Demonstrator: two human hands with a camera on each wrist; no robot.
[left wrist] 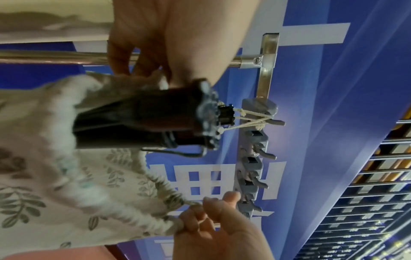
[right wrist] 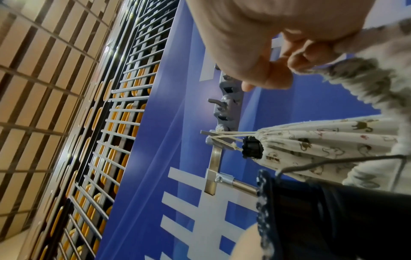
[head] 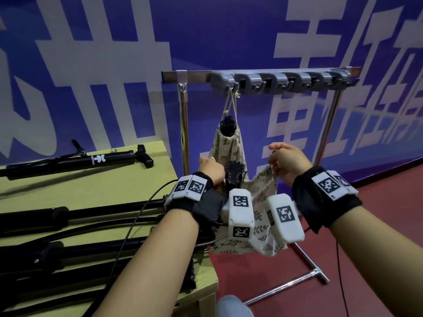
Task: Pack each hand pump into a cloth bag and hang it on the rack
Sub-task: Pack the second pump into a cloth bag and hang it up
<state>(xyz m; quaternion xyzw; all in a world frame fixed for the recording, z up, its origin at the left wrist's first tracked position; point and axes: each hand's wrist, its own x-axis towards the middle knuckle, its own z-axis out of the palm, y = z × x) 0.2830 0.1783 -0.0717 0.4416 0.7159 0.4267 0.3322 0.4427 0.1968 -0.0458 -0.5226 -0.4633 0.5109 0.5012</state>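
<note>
Both hands at the leaf-print cloth bag [head: 261, 202]: left hand [head: 211, 170] and right hand [head: 287, 164] each pinch its mouth, one hand pump [head: 233, 177] poking out. One filled bag [head: 229, 147] hangs on the rack [head: 281, 81]; three pumps [head: 75, 162] lie on the table [head: 128, 181].

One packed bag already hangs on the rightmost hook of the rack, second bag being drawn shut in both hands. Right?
Not quite: the hung bag is on the leftmost hook of the rack, as the head view shows. The rest holds: the left hand and the right hand grip the second bag.
</note>
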